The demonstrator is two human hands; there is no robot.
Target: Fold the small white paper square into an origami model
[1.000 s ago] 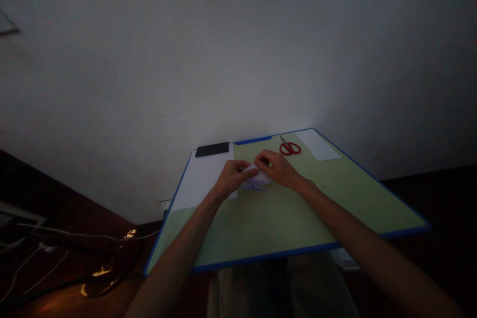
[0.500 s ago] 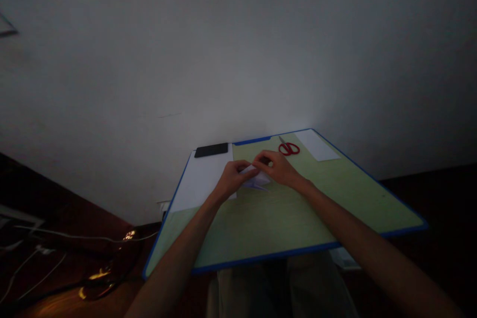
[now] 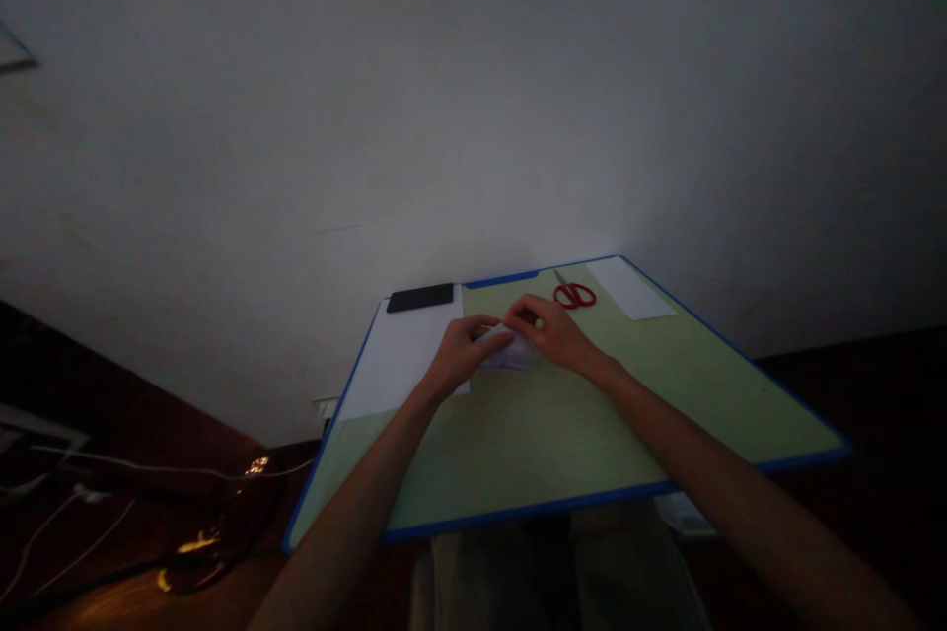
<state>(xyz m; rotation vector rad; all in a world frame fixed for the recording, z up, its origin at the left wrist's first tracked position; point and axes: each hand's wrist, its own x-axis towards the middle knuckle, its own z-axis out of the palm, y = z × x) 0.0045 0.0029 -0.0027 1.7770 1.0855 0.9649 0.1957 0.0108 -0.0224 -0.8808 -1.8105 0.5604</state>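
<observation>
A small folded piece of pale, lilac-tinted paper point(image 3: 510, 353) is between my hands above the middle of the table. My left hand point(image 3: 465, 351) pinches its left side between thumb and fingers. From the right, my right hand point(image 3: 544, 327) grips the paper's upper edge with the fingertips, close to the left fingers. The folds are blurred, and the fingers partly cover them. Just beyond my right hand lies a pair of scissors point(image 3: 574, 295) with red handles, its blades pointing away from me.
The light green table point(image 3: 518, 463) has a blue rim and stands against a grey wall point(image 3: 473, 118). White paper point(image 3: 403, 355) lies on its left side, with a dark flat rectangular object point(image 3: 420, 298) on top. Another white sheet point(image 3: 630, 288) is at the back right. Cables point(image 3: 148, 466) run at lower left.
The folded paper has shifted slightly, and its lower point shows less clearly than before. Both hands keep their grip with only small finger movements.
</observation>
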